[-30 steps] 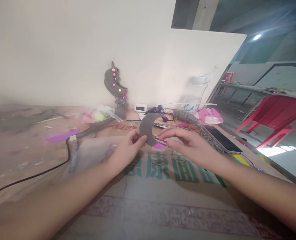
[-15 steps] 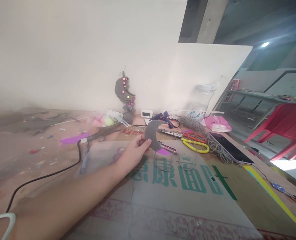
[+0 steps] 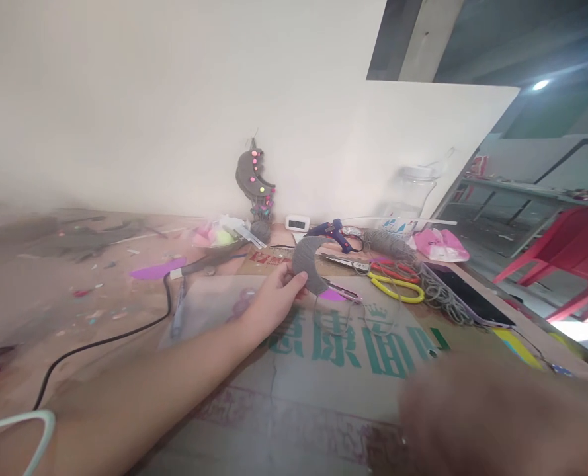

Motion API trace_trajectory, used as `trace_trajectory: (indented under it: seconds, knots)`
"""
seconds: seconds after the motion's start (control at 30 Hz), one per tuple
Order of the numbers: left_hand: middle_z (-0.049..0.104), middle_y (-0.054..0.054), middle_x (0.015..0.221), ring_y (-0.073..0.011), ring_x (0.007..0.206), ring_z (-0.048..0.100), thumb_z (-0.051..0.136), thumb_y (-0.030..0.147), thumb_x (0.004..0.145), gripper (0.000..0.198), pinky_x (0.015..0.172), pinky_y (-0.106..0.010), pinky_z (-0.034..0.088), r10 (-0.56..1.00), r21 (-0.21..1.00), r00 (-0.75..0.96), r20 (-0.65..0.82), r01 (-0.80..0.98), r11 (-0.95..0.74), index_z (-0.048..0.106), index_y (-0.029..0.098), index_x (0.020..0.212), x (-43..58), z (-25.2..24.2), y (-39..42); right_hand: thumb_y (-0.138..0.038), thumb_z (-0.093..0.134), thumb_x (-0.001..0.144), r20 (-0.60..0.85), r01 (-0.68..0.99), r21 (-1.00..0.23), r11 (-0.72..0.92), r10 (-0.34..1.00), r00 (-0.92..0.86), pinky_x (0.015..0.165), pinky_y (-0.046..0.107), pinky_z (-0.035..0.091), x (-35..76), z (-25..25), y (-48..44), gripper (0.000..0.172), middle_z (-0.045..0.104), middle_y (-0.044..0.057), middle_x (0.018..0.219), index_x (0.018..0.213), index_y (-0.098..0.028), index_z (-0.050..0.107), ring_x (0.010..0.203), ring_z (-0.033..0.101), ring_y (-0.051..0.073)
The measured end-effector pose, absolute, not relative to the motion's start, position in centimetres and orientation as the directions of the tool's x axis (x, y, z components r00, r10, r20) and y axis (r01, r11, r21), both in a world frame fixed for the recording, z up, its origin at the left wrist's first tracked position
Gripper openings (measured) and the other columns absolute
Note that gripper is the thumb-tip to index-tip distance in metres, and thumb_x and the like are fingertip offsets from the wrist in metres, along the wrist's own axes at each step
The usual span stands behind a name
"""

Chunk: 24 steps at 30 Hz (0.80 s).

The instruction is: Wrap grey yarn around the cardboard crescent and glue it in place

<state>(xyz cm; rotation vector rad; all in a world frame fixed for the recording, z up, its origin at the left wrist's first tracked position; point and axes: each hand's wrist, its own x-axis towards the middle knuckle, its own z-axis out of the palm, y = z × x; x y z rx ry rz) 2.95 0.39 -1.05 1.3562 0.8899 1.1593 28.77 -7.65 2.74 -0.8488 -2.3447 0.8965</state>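
Observation:
Between the thumb and fingers of my left hand is a grey yarn-wrapped crescent moon, pinched near its lower left edge. A loose strand of yarn trails from the crescent over the printed sheet. My right hand is a smeared shape at the lower right, and its fingers cannot be made out. Just right of the crescent lie thread snips, a purple piece and scissors with yellow and red handles.
Behind stand a decorated grey moon, a small digital clock and a blue glue gun. Grey yarn lies beside a phone. A black cable crosses the left side. A clear bottle stands by the wall.
My right hand has come into view at the lower right, blurred. The whole view has shifted slightly, while my left hand keeps its hold on the crescent.

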Motion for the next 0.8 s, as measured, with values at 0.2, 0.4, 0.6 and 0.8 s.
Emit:
trace_trajectory:
  seconds: [0.2, 0.4, 0.6, 0.8]
  knots:
    - [0.057, 0.003, 0.068, -0.0127, 0.063, 0.055, 0.061, 0.038, 0.081, 0.023, 0.061, -0.025, 0.041, 0.965, 0.989, 0.235, 0.113, -0.119, -0.087, 0.055, 0.018, 0.092, 2.9, -1.3, 0.5, -0.039, 0.058, 0.087, 0.261, 0.827, -0.478, 0.296, 0.947, -0.188, 0.088, 0.037, 0.050, 27.5, 6.3, 0.4, 0.028, 0.072, 0.005, 0.108, 0.105, -0.022, 0.070, 0.095, 0.067, 0.024]
    - [0.060, 0.003, 0.067, -0.0129, 0.064, 0.054, 0.057, 0.044, 0.084, 0.026, 0.062, -0.025, 0.040, 0.964, 0.991, 0.245, 0.102, -0.106, -0.078, 0.056, 0.018, 0.091, 2.9, -1.3, 0.5, -0.037, 0.069, 0.079, 0.195, 0.875, -0.452, 0.172, 0.977, -0.091, 0.091, 0.034, 0.047, 27.9, 3.9, 9.4, 0.048, 0.069, 0.013, 0.118, 0.122, -0.015, 0.062, 0.104, 0.065, 0.027]
    - [0.059, 0.003, 0.068, -0.0133, 0.064, 0.055, 0.059, 0.046, 0.082, 0.029, 0.062, -0.025, 0.041, 0.965, 0.993, 0.244, 0.097, -0.087, -0.078, 0.057, 0.017, 0.088, 2.8, -1.1, 0.4, -0.039, 0.073, 0.077, 0.178, 0.884, -0.451, 0.122, 0.983, -0.045, 0.089, 0.033, 0.047, 26.6, 2.1, 13.6, 0.046, 0.071, 0.011, 0.111, 0.116, -0.015, 0.064, 0.101, 0.065, 0.025]
    - [0.060, 0.003, 0.069, -0.0128, 0.063, 0.054, 0.059, 0.044, 0.082, 0.027, 0.061, -0.025, 0.040, 0.965, 0.994, 0.245, 0.098, -0.068, -0.083, 0.056, 0.018, 0.087, 2.8, -0.9, 0.3, -0.035, 0.060, 0.090, 0.232, 0.879, -0.470, 0.079, 0.972, 0.037, 0.087, 0.038, 0.050, 26.6, 1.6, 14.1, 0.031, 0.068, 0.009, 0.109, 0.114, -0.015, 0.061, 0.096, 0.064, 0.020]
